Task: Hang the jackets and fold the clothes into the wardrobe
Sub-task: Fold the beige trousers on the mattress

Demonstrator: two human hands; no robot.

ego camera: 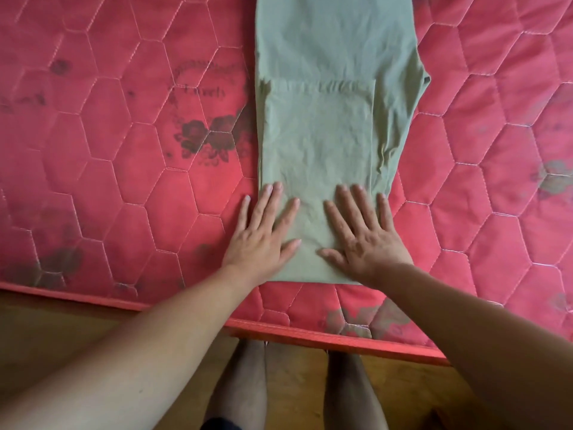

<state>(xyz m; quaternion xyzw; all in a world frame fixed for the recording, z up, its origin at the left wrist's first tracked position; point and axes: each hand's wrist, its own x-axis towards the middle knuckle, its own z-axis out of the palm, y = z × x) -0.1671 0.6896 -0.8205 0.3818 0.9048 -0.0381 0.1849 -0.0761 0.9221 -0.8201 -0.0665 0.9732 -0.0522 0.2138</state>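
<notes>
left hand (263, 240), right hand (369, 240) flat | on green garment (335, 57) near end

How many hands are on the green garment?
2. Left hand flat over the near left edge of the green garment, partly on the mattress; right hand flat on its near right side.

Printed marking — one location only: on the red quilted mattress (124, 156), left of centre, directly above a dark flower print (210, 141). The lower line appears to read "Lovely". The arched line above it is too faded to read.
</notes>
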